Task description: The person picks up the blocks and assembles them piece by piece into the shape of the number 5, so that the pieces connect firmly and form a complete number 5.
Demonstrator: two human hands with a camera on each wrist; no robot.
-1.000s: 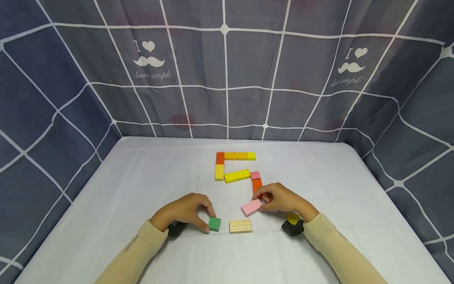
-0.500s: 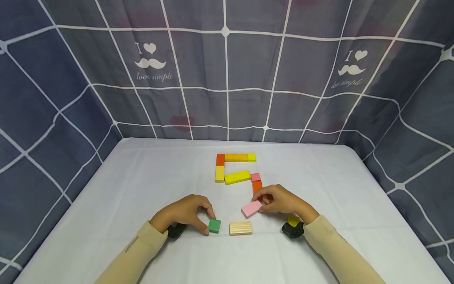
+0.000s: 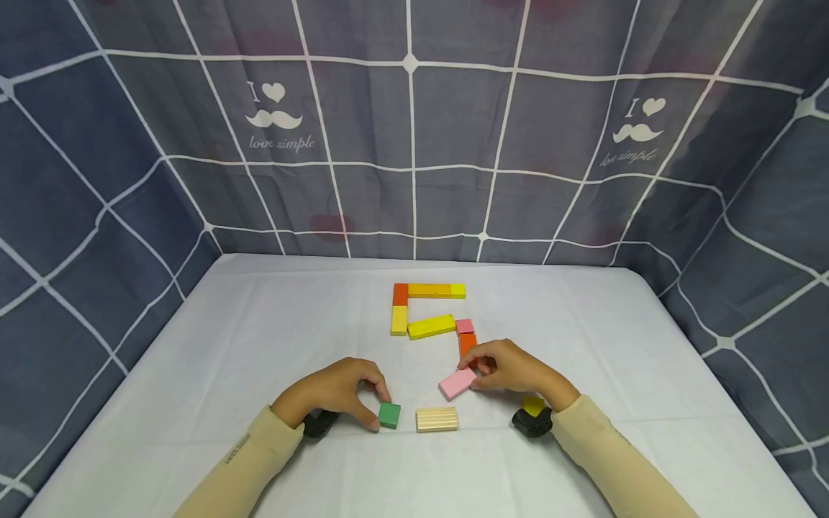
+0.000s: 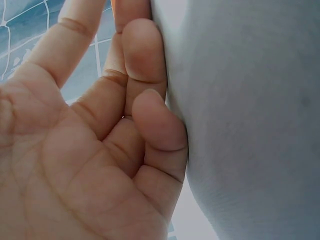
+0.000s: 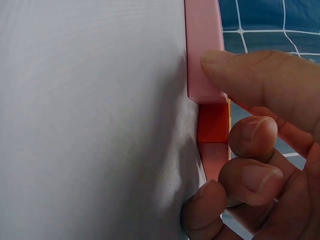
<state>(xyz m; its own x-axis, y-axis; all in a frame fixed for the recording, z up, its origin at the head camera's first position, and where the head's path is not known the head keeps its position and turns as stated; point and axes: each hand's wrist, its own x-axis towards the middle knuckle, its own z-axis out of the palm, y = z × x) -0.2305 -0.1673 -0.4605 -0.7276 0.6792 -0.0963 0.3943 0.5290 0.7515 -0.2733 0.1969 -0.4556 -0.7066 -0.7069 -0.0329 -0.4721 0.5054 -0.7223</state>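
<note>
My right grip point(image 3: 512, 365) pinches the larger pink block point(image 3: 455, 385) by its right end, thumb on the near side and index finger reaching round the far side. From that grip the block points away leftward, its long axis slanting from near left to far right. Just beyond the held end lies the orange block point(image 3: 467, 346), running away from me; my fingers hide the corner where the two come together, so I cannot tell whether they touch. I judge that slant against the orange block to be what any small turn of my right grip hinges on, since that hand is plainly the nearer.

My left grip point(image 3: 333, 388) is curved at the left side of the green block point(image 3: 389, 415), thumb and index finger at its corners; I cannot tell if they pinch it or merely touch. To the right of that, on the near side of the pink one, sits a ridged wooden block point(image 3: 437, 419).

Farther out on the white worktop point(image 3: 291, 309), beyond the orange block, come a small pink block point(image 3: 464, 326), a long yellow block point(image 3: 431, 327) and a bent row of red and yellow pieces point(image 3: 429, 291).
</note>
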